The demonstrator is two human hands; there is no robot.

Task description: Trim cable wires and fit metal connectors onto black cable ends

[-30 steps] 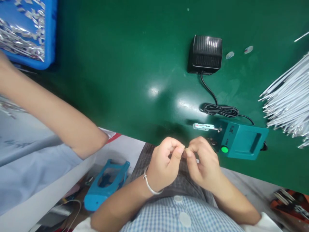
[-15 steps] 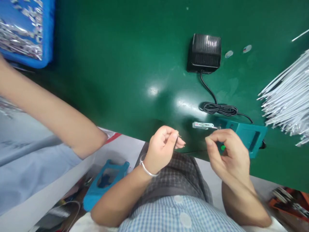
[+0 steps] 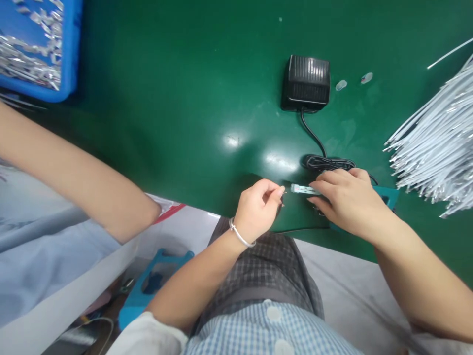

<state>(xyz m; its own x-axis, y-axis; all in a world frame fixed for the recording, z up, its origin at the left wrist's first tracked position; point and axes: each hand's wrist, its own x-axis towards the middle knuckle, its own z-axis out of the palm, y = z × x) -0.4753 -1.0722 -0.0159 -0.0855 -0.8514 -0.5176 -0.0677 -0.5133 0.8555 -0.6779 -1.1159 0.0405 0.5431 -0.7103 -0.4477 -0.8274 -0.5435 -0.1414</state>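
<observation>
My left hand [image 3: 258,209] hovers at the near edge of the green table [image 3: 185,98], its fingers pinched on something too small to name. My right hand [image 3: 343,199] lies over the teal device [image 3: 388,197], fingers curled down around a small white plug [image 3: 301,189] that sticks out of the device to the left. The two hands are a short gap apart. A silver bracelet [image 3: 240,235] rings my left wrist. Most of the teal device is hidden under my right hand.
A black pedal box [image 3: 305,83] with a coiled black cord [image 3: 325,161] sits behind the device. White cables [image 3: 436,143] pile up at right. A blue bin [image 3: 37,44] of silvery parts stands far left. Another person's arm [image 3: 74,172] crosses the left side. A teal tool [image 3: 148,286] lies below the table.
My hands, pinched together a second ago, have parted. My right hand moved forward and right onto the teal device, covering its green button. My left hand shifted slightly up, still pinched.
</observation>
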